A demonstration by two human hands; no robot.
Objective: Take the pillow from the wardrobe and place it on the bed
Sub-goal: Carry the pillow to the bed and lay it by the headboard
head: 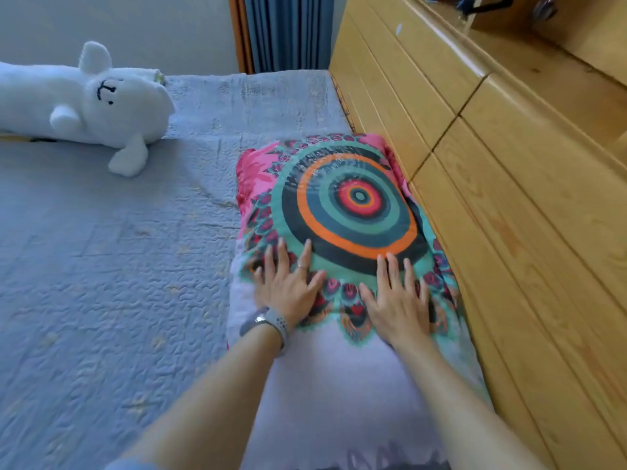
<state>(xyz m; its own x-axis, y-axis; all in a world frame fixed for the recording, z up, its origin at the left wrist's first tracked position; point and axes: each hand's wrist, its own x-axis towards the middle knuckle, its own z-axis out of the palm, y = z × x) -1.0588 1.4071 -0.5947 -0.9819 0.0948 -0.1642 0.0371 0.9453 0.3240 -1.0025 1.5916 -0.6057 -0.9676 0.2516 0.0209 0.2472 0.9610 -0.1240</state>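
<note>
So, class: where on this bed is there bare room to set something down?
Free: the blue bedspread between the white plush toy and the pillow, and the strip beyond the pillow toward the curtain. Crowded: the pillow lies along the wooden cabinet.

1. There is a single wide-angle view, taken from the person's head.
2. It looks forward and steeply down, close over the bed.
3. The wooden headboard runs along the right edge, and lines bend toward the corners.
</note>
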